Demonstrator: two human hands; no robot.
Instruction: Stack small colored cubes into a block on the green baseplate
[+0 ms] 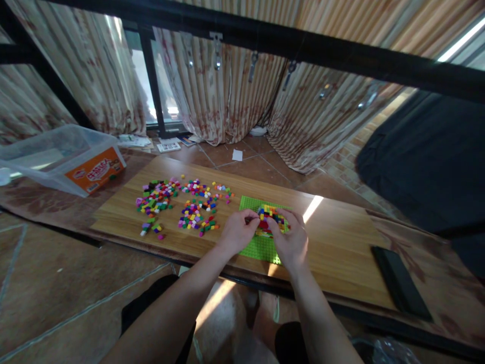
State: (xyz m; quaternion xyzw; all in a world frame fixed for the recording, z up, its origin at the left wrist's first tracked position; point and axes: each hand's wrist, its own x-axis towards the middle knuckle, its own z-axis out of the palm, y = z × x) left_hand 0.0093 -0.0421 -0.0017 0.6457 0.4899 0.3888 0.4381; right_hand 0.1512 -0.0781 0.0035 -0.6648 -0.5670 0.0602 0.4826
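A green studded baseplate (261, 250) lies on the wooden board in front of me. On it stands a small build of multicoloured toy bricks (268, 210), with red, yellow and blue showing. My left hand (239, 231) is closed in a pinch at the left side of the build; whatever is between its fingertips is too small or hidden to name. Around the right side of the build curl the fingers of my right hand (293, 240), its thumb at the near face. Both hands cover part of the build.
Loose coloured bricks (195, 215) lie in several piles left of the baseplate. A clear plastic bin (56, 151) with an orange label stands at far left. A dark flat object (400, 283) rests at the right end of the wooden board (341, 242). Curtains hang behind a dark bar.
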